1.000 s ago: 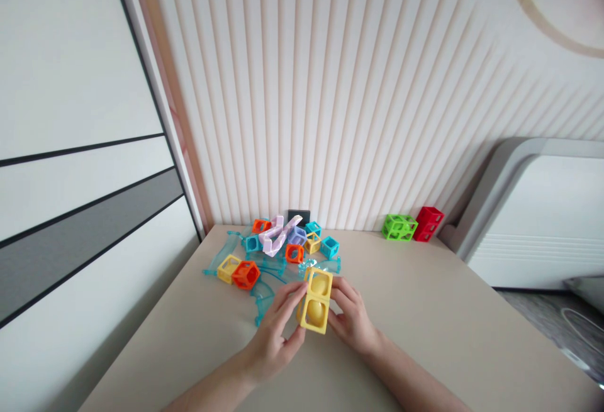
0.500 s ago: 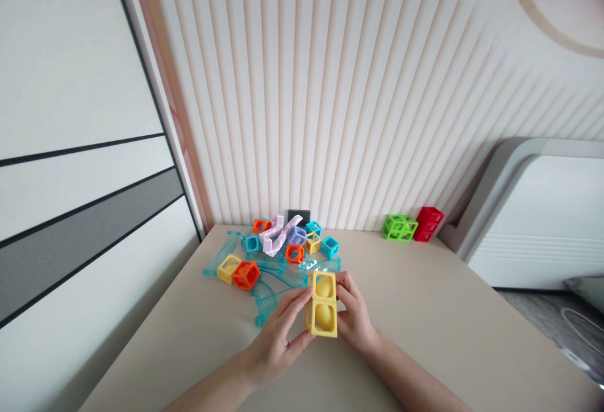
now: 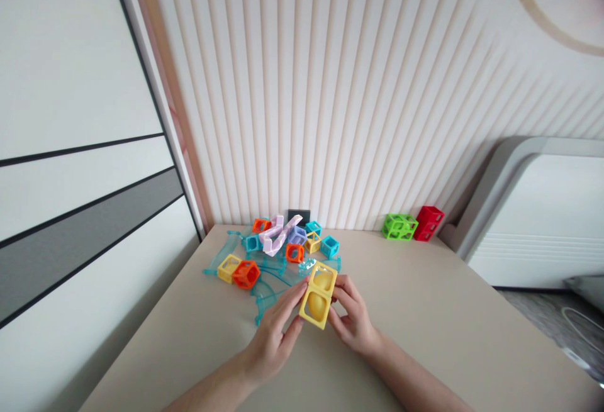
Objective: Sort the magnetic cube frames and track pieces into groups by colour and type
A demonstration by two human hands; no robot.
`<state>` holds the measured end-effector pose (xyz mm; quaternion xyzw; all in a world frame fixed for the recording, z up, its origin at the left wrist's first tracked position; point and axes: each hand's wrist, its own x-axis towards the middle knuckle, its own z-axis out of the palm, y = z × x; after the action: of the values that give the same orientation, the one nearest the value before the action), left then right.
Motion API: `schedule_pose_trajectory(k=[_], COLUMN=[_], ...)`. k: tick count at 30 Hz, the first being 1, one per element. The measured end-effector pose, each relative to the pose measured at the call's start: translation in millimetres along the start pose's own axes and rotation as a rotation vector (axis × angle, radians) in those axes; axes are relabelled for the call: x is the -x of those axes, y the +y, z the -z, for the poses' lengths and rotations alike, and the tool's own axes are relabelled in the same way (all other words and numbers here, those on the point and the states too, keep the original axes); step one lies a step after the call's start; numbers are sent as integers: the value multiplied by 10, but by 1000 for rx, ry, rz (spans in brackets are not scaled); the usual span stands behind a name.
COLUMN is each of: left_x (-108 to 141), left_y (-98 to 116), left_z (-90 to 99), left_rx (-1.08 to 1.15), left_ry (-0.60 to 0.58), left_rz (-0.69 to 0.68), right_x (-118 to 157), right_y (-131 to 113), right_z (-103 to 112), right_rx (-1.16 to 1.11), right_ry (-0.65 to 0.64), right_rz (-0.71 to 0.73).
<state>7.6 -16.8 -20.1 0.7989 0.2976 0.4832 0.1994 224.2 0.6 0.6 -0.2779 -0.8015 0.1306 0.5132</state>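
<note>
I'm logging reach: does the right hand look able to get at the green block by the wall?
Probably yes, once free: the right hand grips the yellow double block together with the left hand. Nothing shows standing between the right hand and the green block, though the stretch looks long.

Home room: toy blocks (bright plastic) on table, fluted wall behind.

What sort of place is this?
Probably a room at home, maybe a bedroom or playroom: there's a yellow toy held over a table, colourful blocks beyond it, and a white panel that might be part of a bed.
</note>
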Motion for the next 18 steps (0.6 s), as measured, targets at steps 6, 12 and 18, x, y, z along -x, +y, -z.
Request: schedule_pose_trajectory(k=[6, 12, 18], left_x=[18, 6, 8], left_y=[-25, -5, 22], left_z=[-5, 5, -9], left_rx=[2, 22, 48], left_ry=[-5, -6, 4], left_rz=[46, 35, 40], right_x=[-2, 1, 6], right_y=[-13, 14, 25], right_z=[0, 8, 11], right_rx=[-21, -63, -65], right_ry=[-58, -87, -97], right_rz=[2, 5, 6])
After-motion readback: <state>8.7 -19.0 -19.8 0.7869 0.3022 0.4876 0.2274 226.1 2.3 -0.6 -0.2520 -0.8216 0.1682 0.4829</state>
